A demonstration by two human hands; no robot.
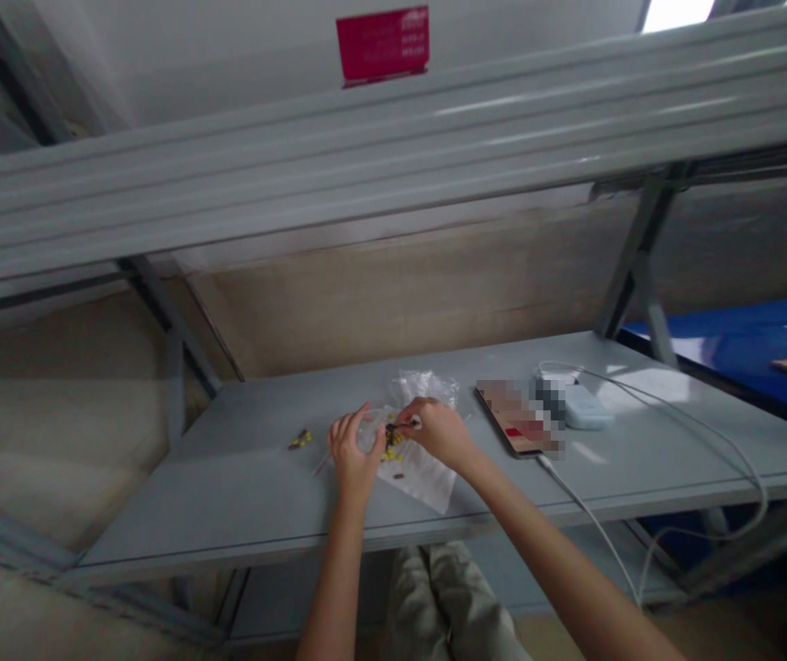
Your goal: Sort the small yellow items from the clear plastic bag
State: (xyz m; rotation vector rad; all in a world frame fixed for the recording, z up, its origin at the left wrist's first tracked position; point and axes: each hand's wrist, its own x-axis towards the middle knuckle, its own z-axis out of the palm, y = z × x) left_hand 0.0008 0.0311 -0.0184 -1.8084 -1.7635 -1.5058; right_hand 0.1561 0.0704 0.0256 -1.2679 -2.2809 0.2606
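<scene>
A clear plastic bag lies flattened on the grey shelf, with small yellow and dark pieces gathered on it. My left hand is curled at the bag's left side, its thumb beside the pieces and clear plastic between thumb and fingers. From the right, my right hand pinches a small dark piece over the pile; its exact kind is too small to make out. A few more yellow and dark pieces lie on the shelf to the left of my left hand.
Right of the bag lies a phone with a white cable plugged in, looping over the shelf's front edge. A pale blue box-shaped item sits behind it. A grey metal beam crosses above the shelf.
</scene>
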